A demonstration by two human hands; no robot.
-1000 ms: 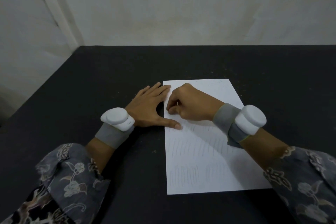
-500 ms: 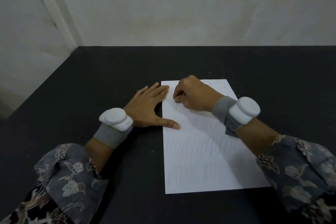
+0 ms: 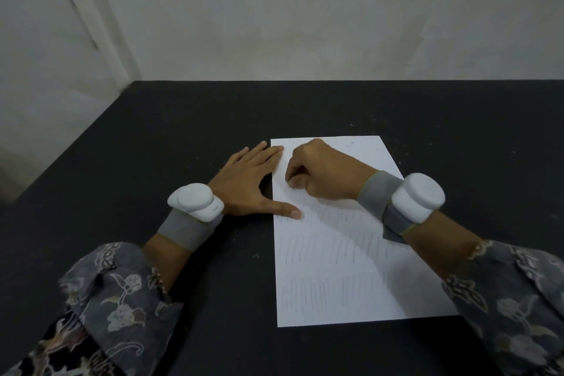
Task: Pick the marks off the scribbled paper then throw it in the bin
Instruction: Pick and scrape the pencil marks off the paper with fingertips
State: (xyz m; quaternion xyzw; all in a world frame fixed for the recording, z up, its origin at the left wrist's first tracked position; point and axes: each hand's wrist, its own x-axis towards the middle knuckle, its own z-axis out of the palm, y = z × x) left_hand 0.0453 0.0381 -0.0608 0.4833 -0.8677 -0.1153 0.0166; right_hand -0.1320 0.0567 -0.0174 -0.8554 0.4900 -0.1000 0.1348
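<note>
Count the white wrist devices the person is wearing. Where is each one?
2. One white device sits on the left wrist, over the dark table; the other white device sits on the right wrist, above the paper. None seems hidden.

You wear loose dark grey sleeves [image 3: 122, 293] printed with pale flowers and leaves, bunched at both forearms. Nearer each hand than the sleeves, a plain grey elastic wristband [image 3: 186, 230] wraps your wrist. On each band sits a smooth, rounded white device [image 3: 195, 200], with its twin [image 3: 418, 197] on your right wrist.
</note>
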